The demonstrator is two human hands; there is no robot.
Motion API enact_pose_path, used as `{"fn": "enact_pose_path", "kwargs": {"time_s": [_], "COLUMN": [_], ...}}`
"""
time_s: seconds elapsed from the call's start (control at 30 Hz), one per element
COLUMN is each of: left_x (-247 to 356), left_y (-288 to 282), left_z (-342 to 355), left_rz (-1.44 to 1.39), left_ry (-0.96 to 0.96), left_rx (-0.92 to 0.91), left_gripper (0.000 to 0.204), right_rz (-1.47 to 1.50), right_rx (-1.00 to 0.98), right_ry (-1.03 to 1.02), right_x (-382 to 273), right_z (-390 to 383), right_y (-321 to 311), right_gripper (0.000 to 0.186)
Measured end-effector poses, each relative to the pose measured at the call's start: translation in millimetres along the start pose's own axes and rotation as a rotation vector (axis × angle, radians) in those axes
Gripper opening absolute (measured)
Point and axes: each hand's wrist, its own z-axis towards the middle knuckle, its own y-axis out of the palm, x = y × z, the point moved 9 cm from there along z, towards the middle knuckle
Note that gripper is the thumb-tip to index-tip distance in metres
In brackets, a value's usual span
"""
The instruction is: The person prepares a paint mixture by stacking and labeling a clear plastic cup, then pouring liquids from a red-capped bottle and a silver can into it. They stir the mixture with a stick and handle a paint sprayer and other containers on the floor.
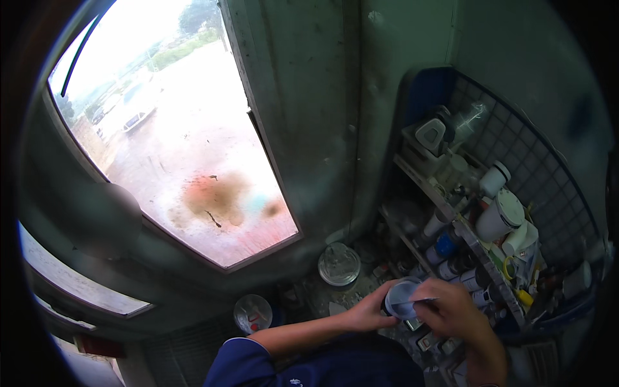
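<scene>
Low in the view, right of the middle, my left hand [373, 309] is wrapped round the left side of a small round cup [398, 308] with pale grey-white contents. My right hand [451, 308] is closed over the cup's right side and pinches a thin stick [422, 300]. The stick's lower end reaches into the cup; its exact kind is too small to tell. My left forearm [303, 330] comes in from a dark blue sleeve.
Just beyond my hands stands a round tub with a clear cover [339, 264]. Another round container [253, 314] holds small red and white items. On the right, a cluttered shelf rack [429, 187] carries cans and a white bucket [500, 216]. A bright window [193, 142] fills the upper left.
</scene>
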Motion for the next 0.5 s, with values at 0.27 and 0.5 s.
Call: {"fn": "enact_pose_path", "kwargs": {"time_s": [0.27, 0.5], "left_x": [-2.7, 3.1], "left_y": [-2.3, -7.1], "left_z": [-0.7, 2.9], "left_rz": [0.049, -0.011], "left_ry": [0.047, -0.032], "left_rx": [0.003, 0.039], "left_gripper": [0.092, 0.090], "right_rz": [-0.027, -0.043], "right_rx": [-0.039, -0.018], "right_ry": [-0.045, 0.009], "right_x": [-11.0, 0.0], "right_z": [-2.7, -3.5], "right_y": [-0.5, -11.1], "right_gripper": [0.023, 0.022]}}
